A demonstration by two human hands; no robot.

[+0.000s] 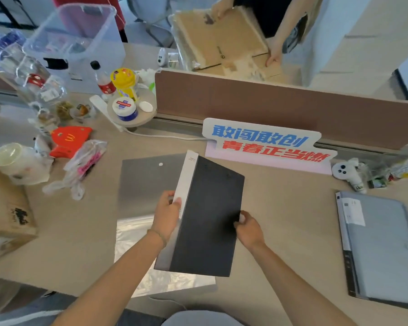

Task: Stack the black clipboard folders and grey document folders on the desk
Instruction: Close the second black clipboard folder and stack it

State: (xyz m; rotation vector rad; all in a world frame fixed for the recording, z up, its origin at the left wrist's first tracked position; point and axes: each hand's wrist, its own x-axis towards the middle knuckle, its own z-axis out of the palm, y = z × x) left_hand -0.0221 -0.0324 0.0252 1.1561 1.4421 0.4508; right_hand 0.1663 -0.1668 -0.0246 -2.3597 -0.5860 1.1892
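I hold a black clipboard folder [207, 220] tilted above the middle of the desk, its white inner edge toward the left. My left hand [166, 214] grips its left edge. My right hand [247, 228] pinches its right edge. Beneath it lies a grey document folder [146, 182] with a white snap button, flat on the desk, and a clear plastic sleeve [132, 238] lies just nearer me. At the right lies a stack of grey folders [382, 248] with a dark one underneath.
A brown partition [269, 102] and a slogan sign [264, 144] bound the desk's far side. Bottles, bags and a red box [68, 140] crowd the left. A cardboard box [7, 215] sits at the left edge. Another person's hands handle cardboard [222, 38] beyond the partition.
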